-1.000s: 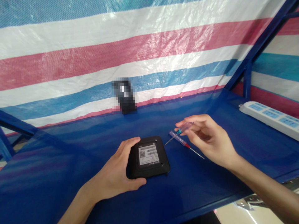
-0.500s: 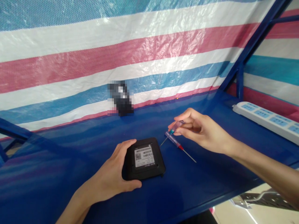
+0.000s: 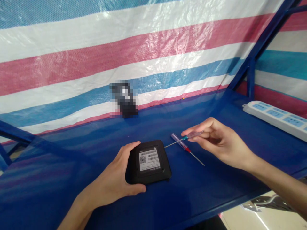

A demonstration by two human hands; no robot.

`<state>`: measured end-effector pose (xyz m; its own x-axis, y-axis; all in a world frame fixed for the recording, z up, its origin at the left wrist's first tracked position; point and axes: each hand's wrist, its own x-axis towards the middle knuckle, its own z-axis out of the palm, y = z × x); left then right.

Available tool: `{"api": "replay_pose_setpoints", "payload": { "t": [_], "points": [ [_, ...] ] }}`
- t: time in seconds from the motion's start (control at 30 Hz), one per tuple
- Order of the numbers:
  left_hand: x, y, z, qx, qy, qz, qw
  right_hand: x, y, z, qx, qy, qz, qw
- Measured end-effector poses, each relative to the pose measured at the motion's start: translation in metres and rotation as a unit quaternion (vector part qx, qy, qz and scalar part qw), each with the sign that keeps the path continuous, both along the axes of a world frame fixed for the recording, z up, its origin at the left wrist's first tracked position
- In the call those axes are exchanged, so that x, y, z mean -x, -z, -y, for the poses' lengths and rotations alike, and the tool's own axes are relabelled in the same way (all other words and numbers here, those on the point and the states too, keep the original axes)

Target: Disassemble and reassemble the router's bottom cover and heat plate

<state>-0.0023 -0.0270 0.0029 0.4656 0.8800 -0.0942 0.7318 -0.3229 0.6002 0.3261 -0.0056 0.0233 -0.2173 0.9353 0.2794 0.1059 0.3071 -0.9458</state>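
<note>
Fingers [image 3: 194,129] first: found right hand [image 3: 220,144] pinched shut on screwdriver [image 3: 186,137], tip just beside box [image 3: 150,161]. Found left hand [image 3: 112,183] clasped round box's left edge, flat on shelf [image 3: 216,188]. Judged box light, rigid, smooth plastic (rounded corners, paper label); best held by sides. Judged screwdriver slim, clear-handled, rollable.
</note>
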Motion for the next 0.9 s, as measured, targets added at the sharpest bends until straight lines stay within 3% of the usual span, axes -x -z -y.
{"api": "replay_pose_setpoints", "payload": {
  "t": [0.43, 0.7, 0.9],
  "points": [
    [-0.001, -0.001, 0.001, -0.001, 0.000, 0.005, 1.000, 0.000, 0.002, -0.002, 0.011, 0.038, 0.003, 0.999],
    [-0.001, -0.001, 0.001, -0.005, -0.002, -0.007, 1.000, -0.004, 0.007, -0.002, 0.019, 0.035, -0.017, 0.999],
    [0.000, 0.003, 0.001, -0.001, 0.000, 0.007, 1.000, -0.005, -0.003, -0.003, 0.037, -0.008, -0.001, 0.999]
  ]
}}
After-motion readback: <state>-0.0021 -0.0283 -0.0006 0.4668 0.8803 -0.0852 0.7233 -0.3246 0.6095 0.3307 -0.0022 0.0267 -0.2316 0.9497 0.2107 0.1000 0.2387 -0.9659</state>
